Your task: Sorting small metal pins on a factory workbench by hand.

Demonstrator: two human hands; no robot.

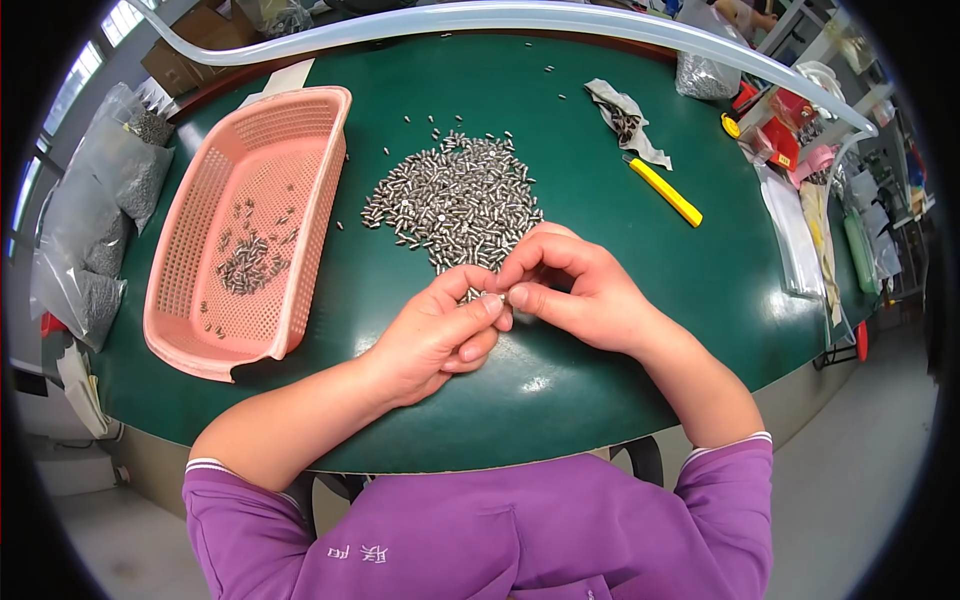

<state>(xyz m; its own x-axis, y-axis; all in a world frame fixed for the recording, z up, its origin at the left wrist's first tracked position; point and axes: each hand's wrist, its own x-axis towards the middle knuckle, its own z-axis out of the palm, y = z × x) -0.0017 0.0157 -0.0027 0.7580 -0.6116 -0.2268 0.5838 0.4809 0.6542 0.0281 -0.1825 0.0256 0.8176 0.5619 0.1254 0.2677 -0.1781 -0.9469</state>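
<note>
Both hands meet at the near edge of the pile of small metal pins (455, 200) on the green counter (620, 330). The left hand (435, 335) has thumb and forefinger pinched together on a small metal pin (494, 296), the other fingers curled under the palm. The right hand (570, 285) comes in from the other side, its thumb and forefinger tips closed right against the same pin, so the two hands touch at the fingertips; whether the right hand holds a second piece I cannot tell, as the pin is tiny and mostly hidden. The held pin sits just above the counter, at the near rim of the pile.

To the left of the pile lies a pink plastic basket (300, 130) with a broken near corner; a small heap of the same pins lies inside it. Clear bags of metal parts (100, 200) lie at the far left edge. To the right of the pile, well apart, lies a yellow utility knife (668, 192), and beyond it an opened bag with a few pins (625, 118). A clear hose (500, 18) curves along the far edge of the counter
</note>
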